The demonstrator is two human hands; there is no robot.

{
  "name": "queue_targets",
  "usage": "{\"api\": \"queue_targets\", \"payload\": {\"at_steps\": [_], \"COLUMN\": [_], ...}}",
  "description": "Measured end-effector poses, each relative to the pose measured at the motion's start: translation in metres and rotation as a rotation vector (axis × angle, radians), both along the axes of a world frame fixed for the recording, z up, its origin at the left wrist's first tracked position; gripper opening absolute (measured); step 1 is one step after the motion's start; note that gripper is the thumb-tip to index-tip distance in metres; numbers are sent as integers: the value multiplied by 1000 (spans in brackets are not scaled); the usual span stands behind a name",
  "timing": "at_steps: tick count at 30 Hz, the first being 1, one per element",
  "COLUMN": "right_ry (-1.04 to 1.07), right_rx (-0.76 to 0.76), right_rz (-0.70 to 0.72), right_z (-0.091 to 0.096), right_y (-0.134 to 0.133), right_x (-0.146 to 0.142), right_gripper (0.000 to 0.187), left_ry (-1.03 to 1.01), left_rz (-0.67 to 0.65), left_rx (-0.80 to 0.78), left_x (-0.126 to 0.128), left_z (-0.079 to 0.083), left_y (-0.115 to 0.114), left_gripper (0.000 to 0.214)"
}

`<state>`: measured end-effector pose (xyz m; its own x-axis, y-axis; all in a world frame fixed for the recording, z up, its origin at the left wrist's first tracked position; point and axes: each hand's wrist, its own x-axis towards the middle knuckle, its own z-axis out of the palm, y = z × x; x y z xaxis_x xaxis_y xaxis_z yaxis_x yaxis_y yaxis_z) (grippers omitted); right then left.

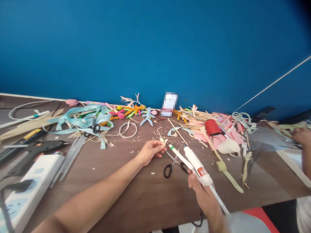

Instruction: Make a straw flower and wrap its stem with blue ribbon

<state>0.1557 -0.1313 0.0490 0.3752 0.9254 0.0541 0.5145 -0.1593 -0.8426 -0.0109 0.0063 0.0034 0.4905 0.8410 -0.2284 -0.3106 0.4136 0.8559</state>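
Observation:
My left hand (151,152) pinches a small cream petal-like piece (163,141) between thumb and fingertips. In my right hand (204,194) is a white glue gun (195,161) with an orange label, tilted up and to the left; a pale glue stick (220,201) runs out of its back. A white rod (180,156) with a green band lies alongside the gun and points at the cream piece, a little apart from it; how it joins the gun I cannot tell. Black-handled scissors (173,164) lie open on the table between my hands.
Blue ribbon (80,118), clear glue sticks (71,158), a black glue gun (36,150) and a white power strip (36,187) lie left. Pipe-cleaner figures (146,117) line the wall. Right are a red spool (213,127), a white cup (228,146) and another person's hand (302,137).

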Motion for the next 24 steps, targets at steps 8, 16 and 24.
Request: {"api": "queue_targets", "payload": {"at_steps": [8,16,24], "right_ry": [260,159,-6], "right_rx": [63,45,37], "right_rz": [29,-33,209], "right_z": [-22,-9,-13], "right_y": [20,28,22], "right_x": [0,10,-15], "right_gripper": [30,32,26], "left_ry": [-28,-19,-32], "left_rz": [4,-25,-16], "left_rx": [7,60,32], "left_x": [0,-1,-1], "left_z": [-3,-2,-3], "left_y": [1,0,2], "left_gripper": [27,25,22]}}
